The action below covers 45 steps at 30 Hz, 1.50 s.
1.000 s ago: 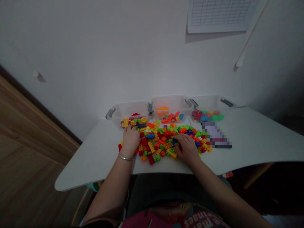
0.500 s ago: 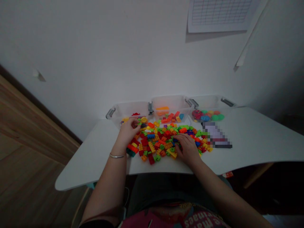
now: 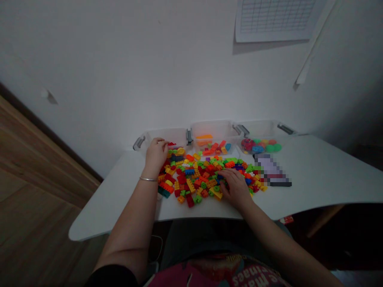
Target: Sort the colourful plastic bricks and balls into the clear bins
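Note:
My left hand [image 3: 156,156] is at the front wall of the left clear plastic bin [image 3: 149,138], with its fingers over the rim. Those fingers are curled together, and whatever they hold is hidden. Red and yellow pieces [image 3: 178,151] show in that bin beside the fingertips. My right hand [image 3: 237,186] rests on the right part of a pile of colourful toy building bricks [image 3: 197,181]. Its thumb and fingers are apart and bent over blue and green bricks, with no brick visibly gripped.
A middle clear bin [image 3: 214,127] holds orange, red and blue pieces. The right clear bin [image 3: 260,126] contains round green, red and blue pieces. A pixelated flat device [image 3: 272,169] lies right of the pile on the white table [image 3: 323,171]. The wall [image 3: 119,79] stands directly behind the bins.
My left hand has moved up and slightly left, from the pile's back left edge to the left bin's rim. My right hand has stayed on the pile.

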Motion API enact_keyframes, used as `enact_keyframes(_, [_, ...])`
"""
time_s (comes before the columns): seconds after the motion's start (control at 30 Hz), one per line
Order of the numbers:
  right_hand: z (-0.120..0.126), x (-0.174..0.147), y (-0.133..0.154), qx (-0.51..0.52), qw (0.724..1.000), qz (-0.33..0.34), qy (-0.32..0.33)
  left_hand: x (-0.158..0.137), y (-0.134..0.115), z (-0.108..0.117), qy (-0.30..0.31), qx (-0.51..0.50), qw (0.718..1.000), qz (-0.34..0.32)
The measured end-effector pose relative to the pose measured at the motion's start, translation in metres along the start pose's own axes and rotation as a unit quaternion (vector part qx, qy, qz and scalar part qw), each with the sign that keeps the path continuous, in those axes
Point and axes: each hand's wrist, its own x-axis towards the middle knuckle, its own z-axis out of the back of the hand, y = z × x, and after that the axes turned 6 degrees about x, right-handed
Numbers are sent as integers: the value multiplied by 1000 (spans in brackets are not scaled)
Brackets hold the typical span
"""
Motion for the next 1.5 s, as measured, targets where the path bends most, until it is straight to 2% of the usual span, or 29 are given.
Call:
enact_keyframes(0.2, [-1, 0, 0, 6, 1000, -9, 7, -1, -2, 3, 79, 126, 988, -42])
enact_keyframes(0.3, [-1, 0, 0, 10, 1000, -11, 9, 0, -3, 2, 99, 156, 981, -51])
enact_keyframes(0.4, [-1, 0, 0, 8, 1000, -13, 10, 1, -2, 1, 106, 131, 985, -45])
enact_keyframes(0.5, [0, 0, 0, 11, 1000, -16, 11, 1, -2, 6, 80, 48, 994, -49])
enact_keyframes(0.6, [0, 0, 1, 13, 1000, -17, 10, -5, -8, 24, 30, -4, 997, -67])
enact_keyframes(0.67, [0, 1, 1, 11, 1000, -15, 8, -14, -15, 40, 27, 6, 997, -66])
enact_keyframes(0.77, [-1, 1, 1, 3, 1000, -10, 8, -33, -28, 62, 95, 98, 990, -29])
enact_keyframes(0.83, [-1, 1, 1, 0, 1000, -9, 9, -49, -34, 69, 167, 177, 970, -11])
enact_keyframes(0.93, [-1, 2, 3, 1, 1000, -10, 9, -71, -36, 68, 229, 235, 945, 4])
enact_keyframes(1.13, [-2, 3, 6, 1, 1000, -14, 11, -94, -31, 50, 307, 224, 925, -21])
enact_keyframes(1.5, [-4, 2, 5, -6, 1000, -16, 12, -96, -29, 44, 303, 214, 928, -25])
